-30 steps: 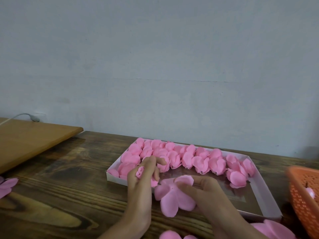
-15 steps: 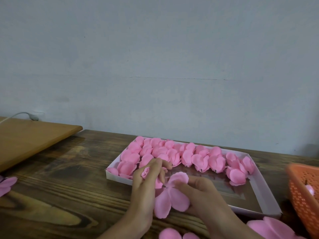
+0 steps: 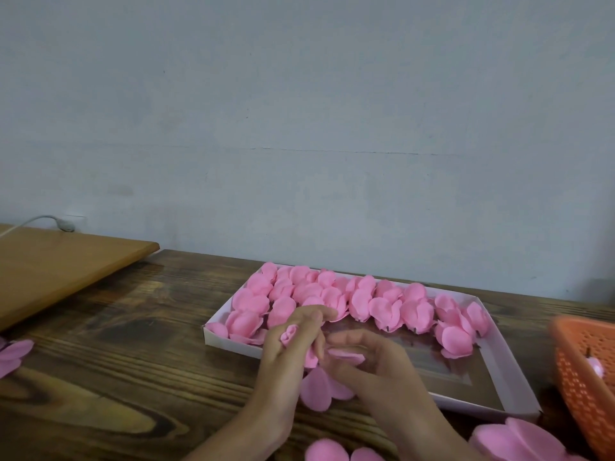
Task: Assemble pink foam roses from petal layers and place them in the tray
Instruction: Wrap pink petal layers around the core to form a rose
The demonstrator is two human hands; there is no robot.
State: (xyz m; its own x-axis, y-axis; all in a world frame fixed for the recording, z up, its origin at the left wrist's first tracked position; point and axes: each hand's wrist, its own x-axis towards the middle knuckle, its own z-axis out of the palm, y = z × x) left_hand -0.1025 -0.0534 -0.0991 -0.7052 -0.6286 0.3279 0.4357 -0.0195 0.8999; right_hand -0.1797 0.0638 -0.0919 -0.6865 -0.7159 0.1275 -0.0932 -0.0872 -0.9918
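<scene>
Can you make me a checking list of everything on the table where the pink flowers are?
Surface: dark wooden table, with a lighter wooden board at far left.
Job's things: white tray part-filled with pink foam roses; rose bud and petal layer in the hands.
Clutter: loose petal layers by the near edge; orange basket at right.
Grippers: left hand holds the bud; right hand holds the petal layer.
Cables: white cable at far left.
Surroundings: plain pale wall.
</scene>
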